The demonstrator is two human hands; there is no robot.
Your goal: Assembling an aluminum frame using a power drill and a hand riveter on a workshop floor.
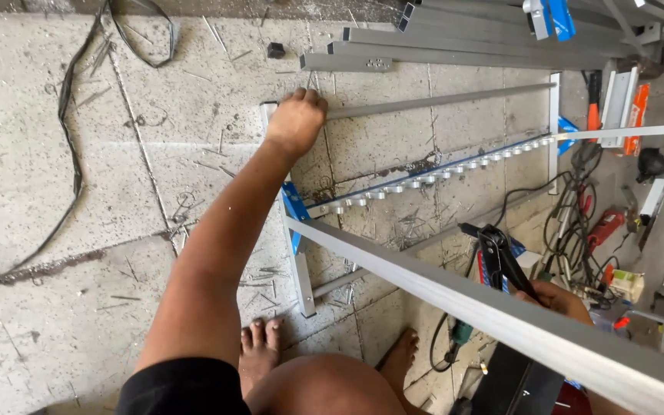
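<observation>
My left hand (296,121) reaches forward and grips the far left corner of a grey aluminium frame (439,101) lying on the floor. My right hand (561,298) is low at the right, partly hidden behind a long grey bar (455,292) that crosses the foreground, and it holds a black riveting tool (499,257) with long handles. A blue strip with a row of small metal rollers (424,180) runs diagonally across the frame. My bare feet (260,346) stand at the frame's near edge.
Grey aluminium profiles (463,46) are stacked at the top right. Tangled cables (578,223), a red power tool (602,227) and small boxes lie at the right. A black cable (71,138) snakes over the tiled floor at the left, amid metal shavings.
</observation>
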